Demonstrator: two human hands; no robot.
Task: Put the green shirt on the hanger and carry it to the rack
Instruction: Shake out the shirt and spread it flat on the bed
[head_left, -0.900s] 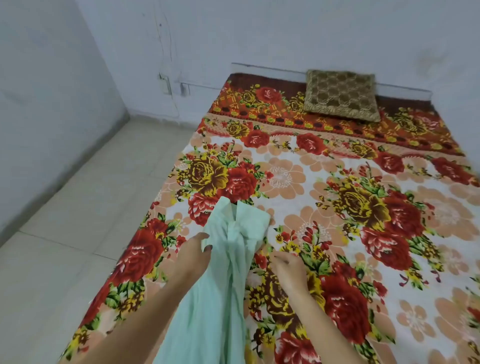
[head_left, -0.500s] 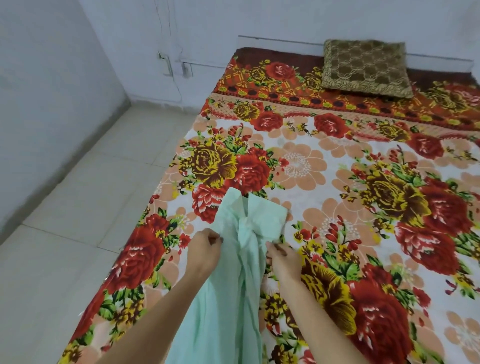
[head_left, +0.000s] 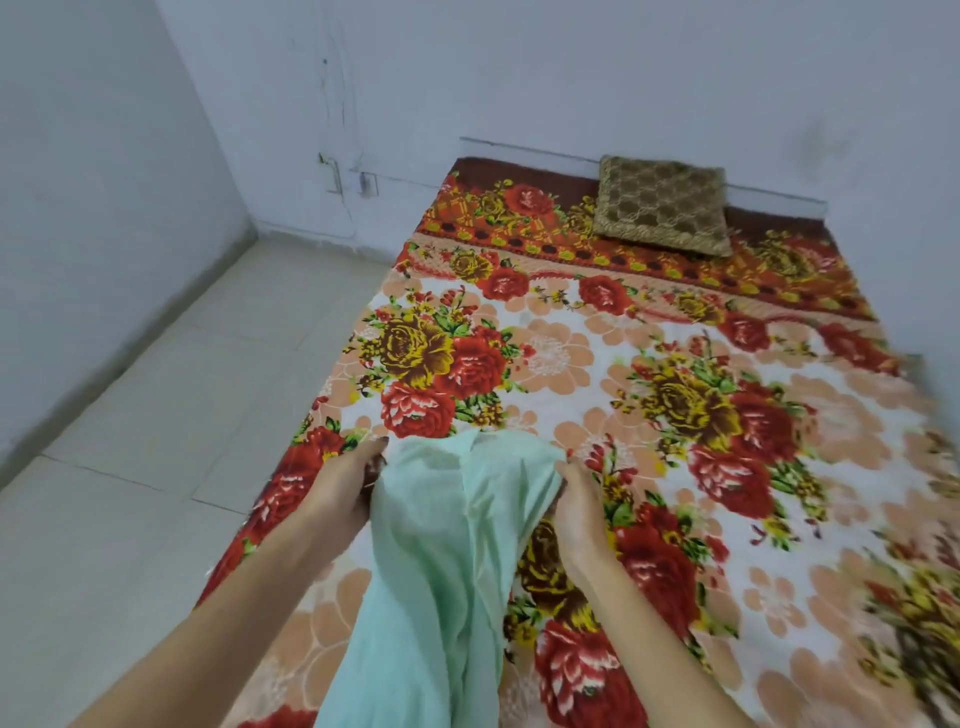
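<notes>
Gold cushion (head_left: 662, 205) on floral bedspread (head_left: 597, 353)

Two bare forearms (head_left: 223, 613) show at the bottom of the frame, uncovered all the way to its lower edge. The left hand (head_left: 345, 488) and right hand (head_left: 579, 512) are bare too. One left fingernail looks dark, though blurred.

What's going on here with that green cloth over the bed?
A person is holding a green shirt up over a bed covered with a floral bedsheet. The left hand grips one side of its top edge and the right hand grips the other, and the rest hangs down toward the person. No hanger or rack shows in this view. A brown cushion lies at the far end of the bed.
</notes>
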